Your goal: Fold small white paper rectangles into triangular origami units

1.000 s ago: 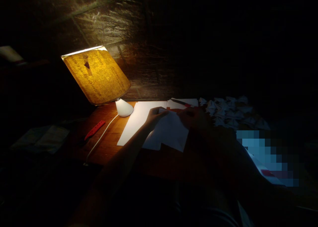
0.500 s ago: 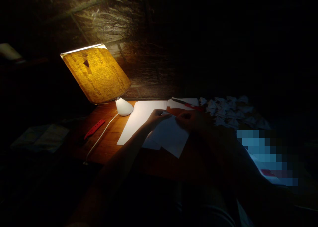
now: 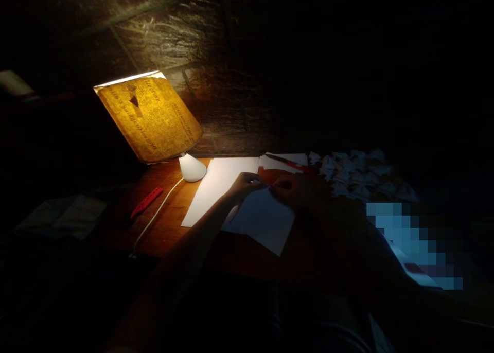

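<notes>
A white sheet of paper (image 3: 266,219) hangs tilted over the wooden table, its top edge pinched between my two hands. My left hand (image 3: 247,184) closes on that edge from the left, thumb and fingers together. Close beside it, my right hand (image 3: 286,188) grips the same edge; deep shadow hides much of its fingers. Beneath and to the left lies more white paper (image 3: 216,188), brightly lit by the lamp. Behind my hands, a knife-like tool with a red handle (image 3: 295,164) and a dark blade rests on another white sheet (image 3: 299,158).
A lit lamp (image 3: 154,119) with a printed shade stands on the table (image 3: 170,209) at left; its white cord (image 3: 154,216) runs to the front. Nearby lies a red cutter (image 3: 146,203). Several folded white paper pieces (image 3: 355,173) pile up at right. A stone wall (image 3: 173,29) rises behind.
The sheet's lower corner has moved slightly down and toward me. My hands have come closer together along its top edge and sit a little lower.
</notes>
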A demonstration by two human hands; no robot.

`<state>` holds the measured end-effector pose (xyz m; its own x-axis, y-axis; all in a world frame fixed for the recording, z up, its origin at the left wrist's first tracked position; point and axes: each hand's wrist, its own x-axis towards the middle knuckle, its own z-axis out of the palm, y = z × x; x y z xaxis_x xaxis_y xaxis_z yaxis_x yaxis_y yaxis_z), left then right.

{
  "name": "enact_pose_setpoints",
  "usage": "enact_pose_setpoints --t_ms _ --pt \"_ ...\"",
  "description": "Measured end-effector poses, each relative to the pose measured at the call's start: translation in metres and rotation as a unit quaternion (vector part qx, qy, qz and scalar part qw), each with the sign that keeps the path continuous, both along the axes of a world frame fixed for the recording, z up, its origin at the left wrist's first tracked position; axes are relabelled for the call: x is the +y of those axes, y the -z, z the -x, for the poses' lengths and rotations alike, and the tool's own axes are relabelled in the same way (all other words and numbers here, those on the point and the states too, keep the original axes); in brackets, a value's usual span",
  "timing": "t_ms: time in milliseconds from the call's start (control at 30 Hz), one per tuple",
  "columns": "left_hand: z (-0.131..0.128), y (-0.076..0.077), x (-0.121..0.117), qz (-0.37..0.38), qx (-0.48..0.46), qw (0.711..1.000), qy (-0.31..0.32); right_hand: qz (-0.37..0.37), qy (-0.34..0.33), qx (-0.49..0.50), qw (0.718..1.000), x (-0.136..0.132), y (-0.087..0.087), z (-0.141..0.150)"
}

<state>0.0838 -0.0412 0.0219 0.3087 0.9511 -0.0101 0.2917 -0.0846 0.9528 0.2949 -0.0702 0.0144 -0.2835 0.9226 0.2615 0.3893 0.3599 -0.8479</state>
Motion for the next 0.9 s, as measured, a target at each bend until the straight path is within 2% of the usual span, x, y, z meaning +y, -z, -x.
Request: enact_pose_setpoints --t_ms 133,300,467,767,900 --pt "-0.002 -0.005 -0.003 0.000 0.015 1.000 0.013 0.009 0.003 -0.007 1.000 0.000 0.000 0.002" --pt "-0.001 -0.002 -0.001 0.001 0.020 1.000 -0.012 0.023 0.020 -0.002 1.000 0.001 0.001 0.003" --pt "0.005 -0.002 0.003 0.014 -0.045 0.996 -0.071 0.042 0.057 0.031 0.997 0.003 0.001 -0.002" --pt "0.012 -0.014 0.002 0.031 -0.116 0.986 -0.116 0.075 0.158 0.084 0.981 0.004 -0.004 -0.005" --pt "0.013 -0.016 0.001 0.032 -0.142 0.979 -0.139 0.076 0.167 0.092 0.979 0.006 -0.002 -0.007"
